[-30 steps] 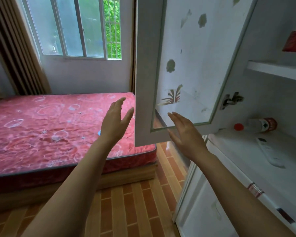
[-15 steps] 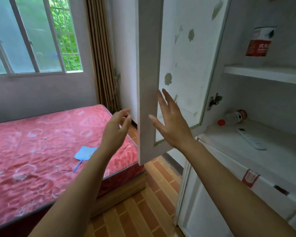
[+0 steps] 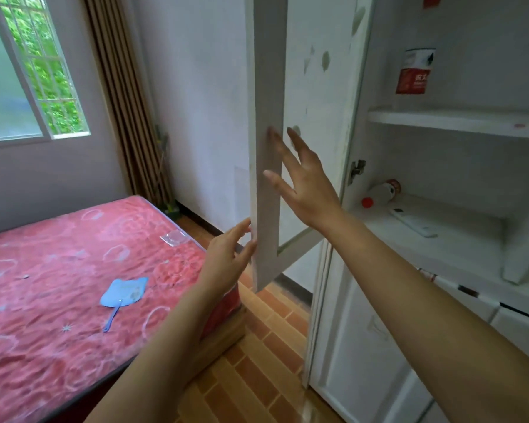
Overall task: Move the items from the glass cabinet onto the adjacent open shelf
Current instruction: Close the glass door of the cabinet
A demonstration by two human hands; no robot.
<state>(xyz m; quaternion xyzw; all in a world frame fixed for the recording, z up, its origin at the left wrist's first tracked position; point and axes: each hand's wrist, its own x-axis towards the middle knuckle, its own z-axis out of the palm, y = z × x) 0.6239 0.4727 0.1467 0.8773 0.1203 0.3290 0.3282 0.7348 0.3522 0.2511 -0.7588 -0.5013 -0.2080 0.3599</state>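
Head view: glass door (image 3: 268, 141) now swung further open, seen nearly edge-on at frame centre. Left hand (image 3: 226, 264) and right hand (image 3: 303, 181) flank it, fingers spread, holding nothing. Bottle (image 3: 382, 192), remote (image 3: 413, 222), carton (image 3: 414, 71) at right, now reachable.

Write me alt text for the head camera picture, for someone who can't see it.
Both bare hands, left hand and right hand, rest open on the edge of an open glass cabinet door. Inside, a bottle lies beside a remote; a red-labelled container stands above.
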